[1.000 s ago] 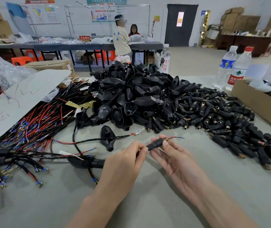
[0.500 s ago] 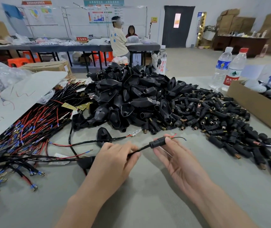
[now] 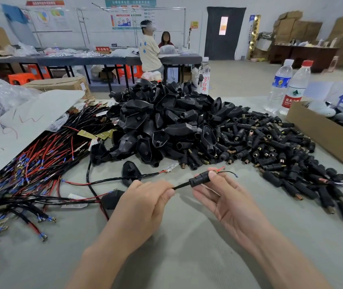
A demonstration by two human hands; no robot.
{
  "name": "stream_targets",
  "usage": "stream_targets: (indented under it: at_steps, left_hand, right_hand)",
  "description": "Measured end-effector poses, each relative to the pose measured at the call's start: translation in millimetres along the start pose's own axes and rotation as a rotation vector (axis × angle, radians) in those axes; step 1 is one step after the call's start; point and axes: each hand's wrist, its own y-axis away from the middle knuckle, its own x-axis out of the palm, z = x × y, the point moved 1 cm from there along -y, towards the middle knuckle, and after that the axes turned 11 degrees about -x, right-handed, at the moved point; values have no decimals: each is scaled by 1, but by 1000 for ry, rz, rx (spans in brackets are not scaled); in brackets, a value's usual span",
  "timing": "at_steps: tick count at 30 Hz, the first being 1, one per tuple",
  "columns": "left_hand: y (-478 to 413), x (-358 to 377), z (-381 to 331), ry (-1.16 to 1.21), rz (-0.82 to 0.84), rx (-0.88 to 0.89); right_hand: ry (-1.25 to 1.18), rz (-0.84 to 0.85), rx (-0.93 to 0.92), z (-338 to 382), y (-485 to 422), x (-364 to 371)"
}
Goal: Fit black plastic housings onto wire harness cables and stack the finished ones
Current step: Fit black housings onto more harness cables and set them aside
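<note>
My left hand (image 3: pixel 143 207) pinches a black harness cable (image 3: pixel 182 185) just left of a small black cylindrical housing (image 3: pixel 200 179). My right hand (image 3: pixel 226 201) holds that housing between thumb and fingers, palm up. Red and black wire ends (image 3: pixel 226 172) stick out past the housing to the right. Behind my hands rises a large heap of black cone-shaped housings (image 3: pixel 162 126), with a spread of small cylindrical housings (image 3: pixel 274 151) to its right. Loose harness cables with red and black wires (image 3: pixel 35 167) lie in a pile at the left.
A cardboard box (image 3: pixel 320 132) sits at the right edge, two water bottles (image 3: pixel 287 86) behind it. A white sheet (image 3: pixel 20 126) covers part of the cable pile at left. Two persons stand at a far table (image 3: pixel 83 59). Grey cloth covers the table in front of me.
My hands have drawn apart along the cable: the left hand slid left, and the housing in my right hand sits further toward the wire ends. The view shifted slightly.
</note>
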Motion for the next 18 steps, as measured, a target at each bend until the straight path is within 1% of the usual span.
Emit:
stream_targets:
  at_steps: [3, 8, 11, 15, 18]
  left_hand:
    - [-3, 1, -4, -96, -63, 60]
    - [-3, 2, -5, -142, -124, 107]
    - [-3, 3, -5, -105, -134, 81]
    - [-1, 7, -9, -88, -85, 97]
    - [-2, 3, -7, -28, -89, 61]
  right_hand:
    - [40, -13, -17, 1, 0, 0]
    - [22, -53, -36, -2, 1, 3]
    - [8, -42, -33, -5, 3, 6]
    - [24, 20, -31, -14, 7, 12]
    - [77, 38, -79, -11, 5, 10]
